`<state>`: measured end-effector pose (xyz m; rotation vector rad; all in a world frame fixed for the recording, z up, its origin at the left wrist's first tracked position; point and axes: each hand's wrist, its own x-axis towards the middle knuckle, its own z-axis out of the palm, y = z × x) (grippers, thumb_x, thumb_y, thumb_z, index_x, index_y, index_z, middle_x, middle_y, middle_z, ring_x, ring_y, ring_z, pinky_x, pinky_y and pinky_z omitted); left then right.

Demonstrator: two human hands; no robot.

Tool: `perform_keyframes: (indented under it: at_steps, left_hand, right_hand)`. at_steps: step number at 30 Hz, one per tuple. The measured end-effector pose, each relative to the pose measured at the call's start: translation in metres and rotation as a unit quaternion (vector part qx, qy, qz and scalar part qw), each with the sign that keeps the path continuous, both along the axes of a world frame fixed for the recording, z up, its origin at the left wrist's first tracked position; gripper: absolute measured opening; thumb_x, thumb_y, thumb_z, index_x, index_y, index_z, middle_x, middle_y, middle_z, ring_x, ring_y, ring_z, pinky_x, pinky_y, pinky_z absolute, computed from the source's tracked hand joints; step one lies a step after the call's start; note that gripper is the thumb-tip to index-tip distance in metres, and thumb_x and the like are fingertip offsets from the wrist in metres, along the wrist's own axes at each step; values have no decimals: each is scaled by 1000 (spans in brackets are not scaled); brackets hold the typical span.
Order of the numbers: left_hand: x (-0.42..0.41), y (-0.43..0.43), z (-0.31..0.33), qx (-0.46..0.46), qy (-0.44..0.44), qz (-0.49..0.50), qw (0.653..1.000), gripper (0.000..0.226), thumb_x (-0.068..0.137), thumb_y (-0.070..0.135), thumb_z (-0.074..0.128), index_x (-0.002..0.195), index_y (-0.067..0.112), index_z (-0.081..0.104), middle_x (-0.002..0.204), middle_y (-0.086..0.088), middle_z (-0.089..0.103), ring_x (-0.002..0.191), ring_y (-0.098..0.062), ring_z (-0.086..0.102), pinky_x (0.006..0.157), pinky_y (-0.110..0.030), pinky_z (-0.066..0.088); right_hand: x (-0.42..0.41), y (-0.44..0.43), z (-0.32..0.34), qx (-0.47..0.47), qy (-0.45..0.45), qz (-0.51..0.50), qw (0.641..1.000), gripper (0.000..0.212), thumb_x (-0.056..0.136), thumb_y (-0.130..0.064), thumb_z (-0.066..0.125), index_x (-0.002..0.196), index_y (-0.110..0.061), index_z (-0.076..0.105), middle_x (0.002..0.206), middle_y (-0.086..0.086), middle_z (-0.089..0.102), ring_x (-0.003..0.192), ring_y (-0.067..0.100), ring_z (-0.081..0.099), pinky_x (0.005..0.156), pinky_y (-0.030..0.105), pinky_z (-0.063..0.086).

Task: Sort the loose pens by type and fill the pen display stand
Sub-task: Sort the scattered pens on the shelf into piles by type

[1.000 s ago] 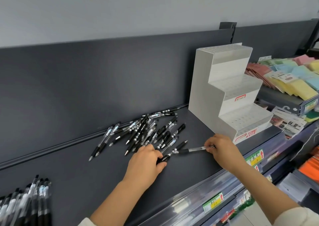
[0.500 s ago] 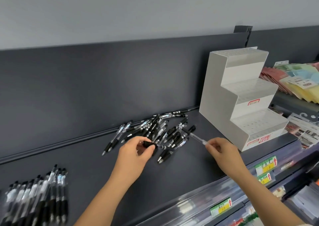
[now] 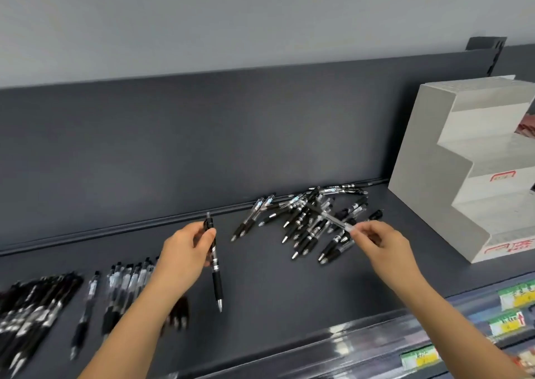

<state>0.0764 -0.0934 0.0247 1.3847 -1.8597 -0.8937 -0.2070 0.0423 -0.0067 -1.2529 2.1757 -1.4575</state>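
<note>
Pens lie in two groups on the dark grey shelf [image 3: 275, 286], seen from the head camera. The loose pile [image 3: 312, 222] sits right of centre, near the back panel [image 3: 202, 147]. Its pens are black-gripped with clear barrels and silver tips, and they cross one another at all angles. They overlap too much for an exact count, but there are well over a dozen. At the far left a sorted row [image 3: 40, 306] lies side by side with tips toward the shelf's front edge. It is motion-blurred and partly hidden by the left forearm, so it cannot be counted either.

Two more pens are in hand. The left hand [image 3: 185, 251] has its grip curled round the upper part of one black retractable pen [image 3: 215, 265]. The pen is held nearly upright, clicker up and silver tip down, between the two groups. The right hand [image 3: 385, 242] has a narrow grip, thumb and fingertips pinching the end of one clear-barrelled pen [image 3: 333, 219]. That pen slants up and left across the top of the pile.

One white pen display stand [image 3: 428, 176] stands at the right, just beside the pile. It has three steps with perforated tops, and two red-outlined labels show on its front faces. No pens show in it. Three green-and-yellow price tags [image 3: 506, 323] line the shelf's front rail at lower right.
</note>
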Motion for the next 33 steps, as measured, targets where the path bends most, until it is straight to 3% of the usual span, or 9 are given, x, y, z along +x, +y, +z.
perform_keyframes:
  at_steps: [4, 7, 12, 17, 19, 22, 26, 30, 33]
  left_hand:
    - [34, -3, 2, -19, -29, 37, 999, 19, 94, 23, 53, 89, 9, 64, 70, -4, 62, 58, -19, 61, 67, -36, 55]
    - [60, -4, 4, -24, -35, 60, 997, 21, 94, 25, 53, 91, 8, 64, 69, -5, 61, 66, -27, 64, 72, -41, 55]
    - [105, -3, 9, -33, -62, 81, 994, 24, 95, 28, 50, 89, 8, 62, 72, -15, 63, 68, -33, 62, 71, -44, 50]
    - [137, -6, 11, -44, -74, 87, 993, 26, 95, 27, 50, 89, 5, 62, 70, -18, 62, 60, -26, 55, 71, -46, 51]
    - [148, -9, 12, -43, -70, 87, 993, 25, 95, 27, 49, 89, 7, 63, 69, -16, 61, 60, -24, 54, 73, -49, 54]
    - [162, -16, 12, -46, -84, 80, 992, 23, 95, 28, 50, 85, 12, 63, 59, -7, 55, 57, -21, 54, 72, -46, 55]
    - [177, -25, 8, -43, -111, 72, 990, 24, 94, 29, 51, 89, 9, 64, 69, -19, 62, 67, -34, 61, 72, -43, 54]
    - [193, -31, 5, -46, -146, 70, 986, 22, 95, 27, 50, 89, 12, 64, 70, -16, 64, 62, -28, 60, 65, -33, 48]
    - [205, -36, 3, -48, -173, 73, 981, 23, 95, 27, 50, 91, 10, 65, 65, -16, 62, 55, -21, 53, 59, -30, 43]
  right_hand:
    - [28, -16, -2, 1, -5, 42, 999, 13, 88, -20, 62, 77, -26, 64, 85, -1, 64, 77, 11, 58, 66, 17, 41]
    - [54, -30, -3, 3, -18, 76, 997, 12, 88, -21, 62, 76, -25, 65, 83, -1, 65, 74, 14, 58, 64, 21, 43]
    - [96, -55, 2, 4, -33, 131, 991, 10, 84, -19, 67, 75, -22, 67, 73, -6, 66, 65, 2, 55, 61, 10, 42]
    - [130, -85, 21, -17, -91, 151, 984, 11, 79, -16, 72, 71, -12, 66, 67, -4, 62, 59, 3, 52, 59, 14, 41]
    - [142, -96, 31, -33, -139, 159, 977, 13, 81, -12, 70, 70, -11, 63, 66, -1, 61, 59, 3, 53, 57, 12, 45]
    - [158, -112, 44, -11, -178, 170, 969, 10, 84, -12, 67, 76, -10, 62, 70, 5, 64, 62, 13, 60, 58, 21, 51]
    - [181, -128, 46, 74, -115, 182, 974, 13, 83, -14, 69, 87, -3, 62, 71, 9, 64, 54, 13, 59, 52, 19, 53]
    - [203, -143, 31, 189, -9, 180, 965, 24, 80, -24, 72, 88, -2, 64, 69, 9, 67, 57, 18, 63, 69, 37, 59]
    - [217, -150, 22, 224, 53, 168, 959, 31, 81, -30, 71, 96, -5, 63, 74, 9, 66, 71, 24, 66, 77, 38, 56]
